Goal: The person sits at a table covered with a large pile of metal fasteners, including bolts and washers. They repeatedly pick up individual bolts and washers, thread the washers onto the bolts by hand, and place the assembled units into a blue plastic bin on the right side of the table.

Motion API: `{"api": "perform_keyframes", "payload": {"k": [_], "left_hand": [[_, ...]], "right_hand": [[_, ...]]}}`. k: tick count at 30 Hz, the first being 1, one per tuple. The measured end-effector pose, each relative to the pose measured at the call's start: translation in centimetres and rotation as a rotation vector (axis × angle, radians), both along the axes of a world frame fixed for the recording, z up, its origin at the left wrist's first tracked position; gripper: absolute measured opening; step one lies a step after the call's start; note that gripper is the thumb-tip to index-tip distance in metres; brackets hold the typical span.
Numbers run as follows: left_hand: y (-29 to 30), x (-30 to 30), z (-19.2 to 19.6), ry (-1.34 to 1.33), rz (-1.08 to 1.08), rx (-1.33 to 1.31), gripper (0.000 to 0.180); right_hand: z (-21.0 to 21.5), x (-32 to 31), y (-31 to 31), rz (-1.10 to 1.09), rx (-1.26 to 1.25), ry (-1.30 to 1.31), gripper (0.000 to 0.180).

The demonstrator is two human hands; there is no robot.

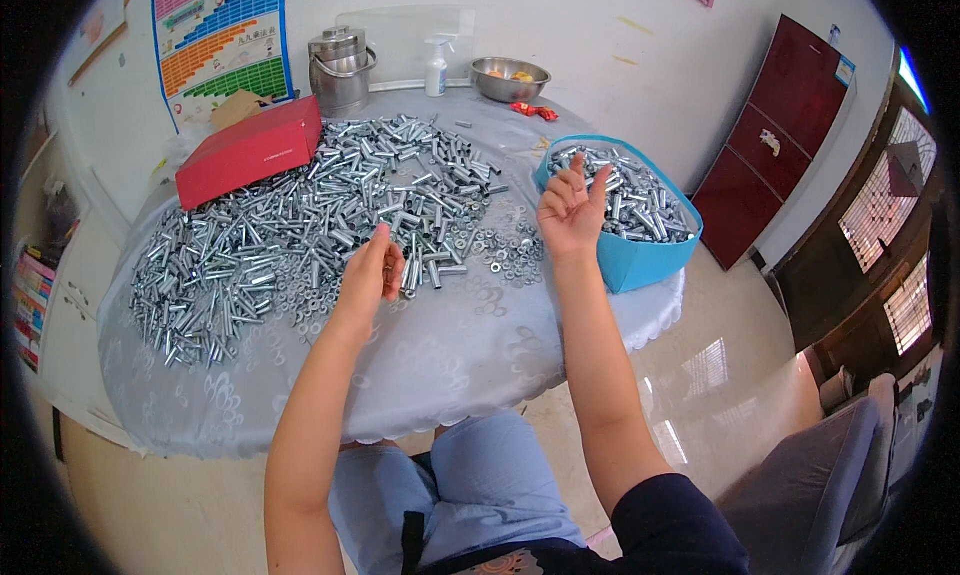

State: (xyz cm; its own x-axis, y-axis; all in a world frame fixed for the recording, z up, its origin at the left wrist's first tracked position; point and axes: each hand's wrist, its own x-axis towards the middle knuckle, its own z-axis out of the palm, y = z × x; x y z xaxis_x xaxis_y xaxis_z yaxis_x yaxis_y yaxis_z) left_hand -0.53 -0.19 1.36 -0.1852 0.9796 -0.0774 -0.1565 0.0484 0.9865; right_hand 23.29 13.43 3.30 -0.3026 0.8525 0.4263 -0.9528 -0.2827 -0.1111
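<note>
A wide heap of silvery metal sleeves (290, 210) is spread over the table, with loose nuts and washers (515, 255) along its near and right edges. My left hand (372, 273) is at the heap's near edge, its fingers curled in and its thumb pointing up. Whatever those fingers hold is hidden against the metal behind. Farther right, my right hand (572, 213) is raised palm up, with fingers half bent and apart and nothing seen in it. It overlaps the left side of a light blue fabric bin (640, 260) filled with similar metal sleeves (650, 200).
A red box (250, 155) lies tilted on the heap's far left. Behind stand a lidded steel pail (340, 75), a white spray bottle (436, 70) and a steel bowl (510, 80), with a red wrapper (535, 111) nearby. A grey sofa chair (810, 475) is at lower right.
</note>
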Motion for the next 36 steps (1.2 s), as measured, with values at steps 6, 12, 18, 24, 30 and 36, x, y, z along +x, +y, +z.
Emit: {"api": "perform_keyframes", "payload": {"k": [6, 12, 18, 24, 30, 36], "left_hand": [[-0.1, -0.1, -0.1, 0.003, 0.036, 0.024, 0.035], [0.6, -1.0, -0.8, 0.131, 0.174, 0.184, 0.028], [0.0, -0.7, -0.5, 0.779, 0.389, 0.442, 0.015], [0.0, -1.3, -1.1, 0.949, 0.320, 0.435, 0.011], [-0.4, -0.8, -0.8, 0.979, 0.295, 0.372, 0.014], [-0.7, -0.5, -1.4, 1.210, 0.184, 0.475, 0.020]], "right_hand": [[0.5, -0.3, -0.7, -0.062, -0.083, -0.056, 0.023], [-0.2, -0.2, 0.1, -0.128, -0.094, -0.180, 0.016], [-0.8, -2.4, -0.3, -0.433, 0.002, -0.733, 0.009], [-1.9, -4.8, -2.2, -1.095, 0.522, -1.516, 0.011], [-2.7, -5.1, -2.5, -1.036, 0.910, -1.711, 0.014], [-2.5, -6.0, -3.7, -0.994, 1.168, -1.608, 0.015]]}}
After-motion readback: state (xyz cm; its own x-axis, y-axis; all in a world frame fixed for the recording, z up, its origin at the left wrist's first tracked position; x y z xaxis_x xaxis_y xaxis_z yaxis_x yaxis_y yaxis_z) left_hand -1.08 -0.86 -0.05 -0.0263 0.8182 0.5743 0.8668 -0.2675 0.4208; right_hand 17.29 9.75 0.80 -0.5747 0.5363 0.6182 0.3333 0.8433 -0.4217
